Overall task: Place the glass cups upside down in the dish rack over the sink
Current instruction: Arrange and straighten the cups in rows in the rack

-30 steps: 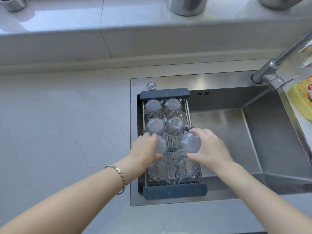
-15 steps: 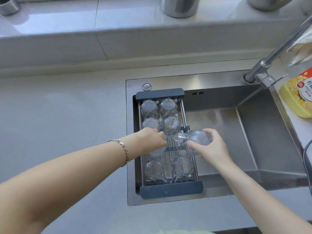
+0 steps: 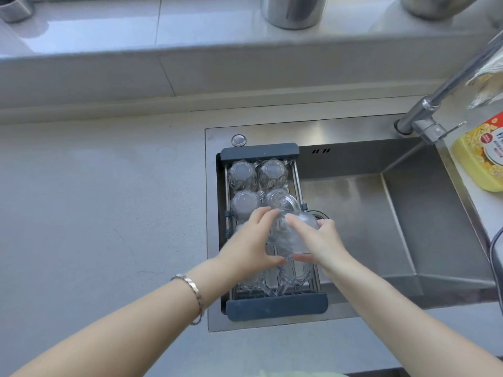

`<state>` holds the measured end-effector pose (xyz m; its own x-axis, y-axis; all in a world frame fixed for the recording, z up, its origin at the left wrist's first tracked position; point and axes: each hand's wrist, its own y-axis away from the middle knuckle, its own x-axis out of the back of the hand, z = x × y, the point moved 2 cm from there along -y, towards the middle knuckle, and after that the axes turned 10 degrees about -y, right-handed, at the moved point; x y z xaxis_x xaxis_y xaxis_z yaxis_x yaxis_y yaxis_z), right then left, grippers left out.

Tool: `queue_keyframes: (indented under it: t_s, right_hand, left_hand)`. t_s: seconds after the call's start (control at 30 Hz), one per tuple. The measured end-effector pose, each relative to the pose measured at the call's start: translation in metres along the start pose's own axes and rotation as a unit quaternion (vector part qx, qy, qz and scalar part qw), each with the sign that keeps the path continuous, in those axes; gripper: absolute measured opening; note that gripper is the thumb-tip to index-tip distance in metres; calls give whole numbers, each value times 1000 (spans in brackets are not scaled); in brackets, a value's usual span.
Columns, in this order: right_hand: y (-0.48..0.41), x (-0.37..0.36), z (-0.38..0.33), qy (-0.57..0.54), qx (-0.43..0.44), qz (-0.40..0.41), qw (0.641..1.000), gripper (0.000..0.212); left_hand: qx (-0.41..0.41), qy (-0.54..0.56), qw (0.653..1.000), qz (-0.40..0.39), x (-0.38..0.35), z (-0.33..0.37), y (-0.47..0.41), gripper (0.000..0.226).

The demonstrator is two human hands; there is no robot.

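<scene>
While both hands, left hand (image 3: pixel 251 247) and right hand (image 3: pixel 321 244), cup 1 glass cup (image 3: pixel 287 235) at frame centre (tilted, axis unclear), it hovers over the dish rack (image 3: pixel 276 308).

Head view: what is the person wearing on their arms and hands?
Both forearms are bare, with no sleeves in view. The left wrist carries a thin metal chain bracelet with flat, shiny links in a silver and rose-gold tone. The left hand and right hand show no gloves, and no rings can be made out.
</scene>
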<state>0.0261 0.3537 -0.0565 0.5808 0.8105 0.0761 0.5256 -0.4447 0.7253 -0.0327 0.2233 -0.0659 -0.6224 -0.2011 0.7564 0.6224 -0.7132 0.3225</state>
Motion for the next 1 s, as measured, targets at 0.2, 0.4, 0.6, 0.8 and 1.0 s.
queue_keyframes:
  t_s: [0.2,0.4,0.6,0.8,1.0]
  right_hand:
    - [24,2,-10,166,135,-96,972,71]
    - [32,22,-15,472,367,-192,778,92]
    - [22,29,-13,419,382,-111,816,71]
    - [-12,19,3,452,258,-1,854,71]
    - [-38,-16,23,556,209,-20,804,65]
  left_hand:
    - [31,110,984,137,1,-18,13,83]
    - [-76,112,991,20,19,-21,10,78]
    - [-76,22,997,-4,13,-26,-1,81]
    - [58,-236,968,-63,-14,-48,-3,65]
    - [79,-196,975,-64,-20,-50,-4,65]
